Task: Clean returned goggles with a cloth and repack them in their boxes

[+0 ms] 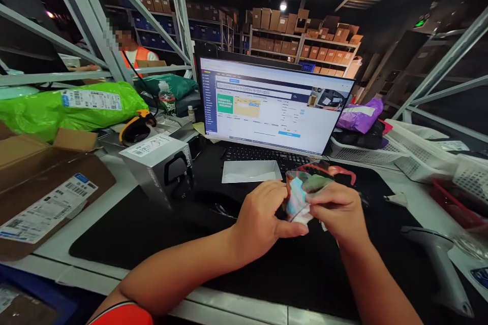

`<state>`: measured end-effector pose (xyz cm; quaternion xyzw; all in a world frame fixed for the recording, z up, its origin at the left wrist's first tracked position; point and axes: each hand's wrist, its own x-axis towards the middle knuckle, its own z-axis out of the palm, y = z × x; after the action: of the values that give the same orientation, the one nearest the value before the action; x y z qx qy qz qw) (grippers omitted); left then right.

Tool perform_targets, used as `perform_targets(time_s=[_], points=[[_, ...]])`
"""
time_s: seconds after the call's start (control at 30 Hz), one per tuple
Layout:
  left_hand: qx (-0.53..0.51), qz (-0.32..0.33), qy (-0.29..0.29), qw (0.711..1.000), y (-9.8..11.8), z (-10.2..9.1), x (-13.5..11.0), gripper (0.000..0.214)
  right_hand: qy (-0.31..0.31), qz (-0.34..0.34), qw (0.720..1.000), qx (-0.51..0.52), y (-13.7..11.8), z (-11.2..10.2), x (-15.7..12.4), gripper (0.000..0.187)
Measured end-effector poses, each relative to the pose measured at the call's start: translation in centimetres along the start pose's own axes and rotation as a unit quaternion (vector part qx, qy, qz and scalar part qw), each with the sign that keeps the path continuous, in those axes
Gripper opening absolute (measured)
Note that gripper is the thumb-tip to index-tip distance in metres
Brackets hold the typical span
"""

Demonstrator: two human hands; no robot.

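Observation:
Over the black desk mat (125, 244), both my hands hold a small clear plastic packet (297, 198) with light blue, white and reddish contents, somewhat blurred. My left hand (261, 216) grips its left side, fingers behind and thumb along the lower edge. On the other side, my right hand (341, 208) pinches the packet between thumb and fingers. A greenish piece (316, 183) shows at the right fingertips; I cannot make out what it is. Just beyond my left hand lies a shallow white open tray (251, 171), in front of the black keyboard (259, 156).
A lit monitor (267, 106) stands behind the keyboard. Left are a grey printed box (163, 167), an open carton (57, 183) and a green parcel (76, 106). Right are a barcode scanner (438, 264) and white baskets (415, 152). A person in an orange vest (143, 54) is behind.

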<state>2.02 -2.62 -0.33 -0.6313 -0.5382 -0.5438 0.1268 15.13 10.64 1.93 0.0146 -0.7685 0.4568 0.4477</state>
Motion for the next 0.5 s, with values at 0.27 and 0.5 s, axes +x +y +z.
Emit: perform_targets(time_s=[0.27, 0.5], points=[[-0.071, -0.08, 0.008, 0.994, 0.1, -1.3, 1.0, 0.036, 0.162, -0.136, 0.974, -0.081, 0.2, 4.4, -2.3, 0.05], [-0.184, -0.108, -0.013, 0.977, 0.5, -2.2, 1.3, 0.034, 0.069, -0.117, 0.991, -0.002, -0.6, 3.7, -1.6, 0.038]])
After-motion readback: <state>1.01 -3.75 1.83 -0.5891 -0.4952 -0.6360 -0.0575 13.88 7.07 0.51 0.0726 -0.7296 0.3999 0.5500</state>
